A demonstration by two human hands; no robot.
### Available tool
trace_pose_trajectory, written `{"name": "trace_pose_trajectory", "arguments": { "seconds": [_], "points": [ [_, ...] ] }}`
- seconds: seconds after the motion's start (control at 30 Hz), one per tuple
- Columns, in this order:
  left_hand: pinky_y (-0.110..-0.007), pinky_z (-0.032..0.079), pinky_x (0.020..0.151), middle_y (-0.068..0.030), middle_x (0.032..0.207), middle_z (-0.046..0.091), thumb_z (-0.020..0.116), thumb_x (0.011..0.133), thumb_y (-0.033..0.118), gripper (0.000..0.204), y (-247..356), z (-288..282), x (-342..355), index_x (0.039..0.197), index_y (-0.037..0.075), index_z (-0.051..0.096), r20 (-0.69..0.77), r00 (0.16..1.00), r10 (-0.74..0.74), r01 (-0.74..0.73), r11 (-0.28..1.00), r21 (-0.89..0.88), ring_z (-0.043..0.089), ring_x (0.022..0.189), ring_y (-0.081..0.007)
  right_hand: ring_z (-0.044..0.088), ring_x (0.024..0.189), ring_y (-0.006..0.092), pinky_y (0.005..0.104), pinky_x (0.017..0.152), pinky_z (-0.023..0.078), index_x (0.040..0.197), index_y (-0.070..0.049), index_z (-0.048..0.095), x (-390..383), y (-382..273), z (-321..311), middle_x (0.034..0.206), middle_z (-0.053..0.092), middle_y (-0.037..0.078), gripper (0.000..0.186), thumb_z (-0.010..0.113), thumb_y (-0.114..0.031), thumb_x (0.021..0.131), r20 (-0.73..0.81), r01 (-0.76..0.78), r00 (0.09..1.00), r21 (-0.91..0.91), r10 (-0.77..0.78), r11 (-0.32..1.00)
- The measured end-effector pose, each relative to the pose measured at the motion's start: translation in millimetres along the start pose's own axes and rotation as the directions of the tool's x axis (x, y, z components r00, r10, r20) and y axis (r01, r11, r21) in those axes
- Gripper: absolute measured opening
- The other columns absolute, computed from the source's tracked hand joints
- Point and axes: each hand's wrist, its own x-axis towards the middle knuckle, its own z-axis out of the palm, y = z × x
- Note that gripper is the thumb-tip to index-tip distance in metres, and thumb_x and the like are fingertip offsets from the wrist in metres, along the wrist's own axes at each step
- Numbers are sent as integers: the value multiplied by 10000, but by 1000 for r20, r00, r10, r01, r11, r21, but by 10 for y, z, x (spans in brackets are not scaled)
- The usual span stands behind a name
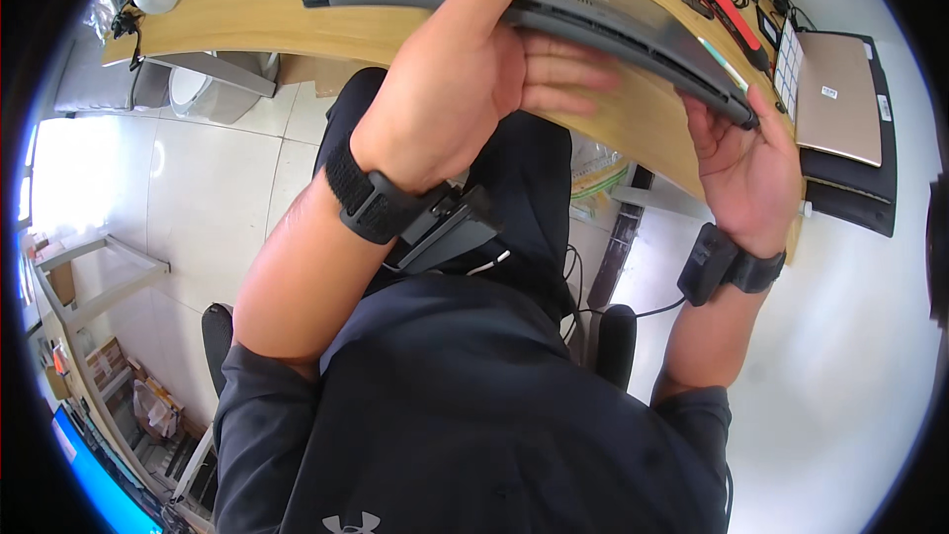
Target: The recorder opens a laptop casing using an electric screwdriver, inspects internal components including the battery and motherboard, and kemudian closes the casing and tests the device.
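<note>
A dark grey laptop [633,25] is raised and tilted over the desk's near edge, its long vented side towards me. My left hand [465,79] holds that side, thumb lying across the vented face and fingers stretched out underneath, slightly blurred. At the laptop's right end, my right hand [746,168] grips the corner between thumb and fingers. Both wrists wear black straps with small black devices. The laptop's far side runs out of the picture at the top.
On the wooden desk [217,15], a red and black tool [730,18] lies right of the laptop. Further right are a white keyboard [788,64] and a gold laptop [840,99] on a black one. Black cables crowd the back right. A white bin [203,94] stands below left.
</note>
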Motion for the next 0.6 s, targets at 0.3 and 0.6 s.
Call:
{"name": "trace_pose_trajectory", "arguments": {
  "seconds": [0.3,0.6],
  "points": [
    [-419,558,944,-248,1260,632,352,1075,387,550,117,279,74,1367,-71,439,-239,970,-31,10,996,-90,674,1102,-334,666,1101,340,372,978,556,1324,127,470,31,-46,-40,1197,639,284,515,419,-311,1058,81,-8,997,7,7,1000],
    [-419,525,982,-275,1247,640,292,1074,404,598,-22,102,69,1302,-97,524,-96,995,14,-24,995,-99,651,1143,-369,683,842,240,294,758,534,1297,67,541,-161,-434,4,1015,703,230,553,511,-413,1024,-93,-105,994,-549,64,829]
  ]
}}
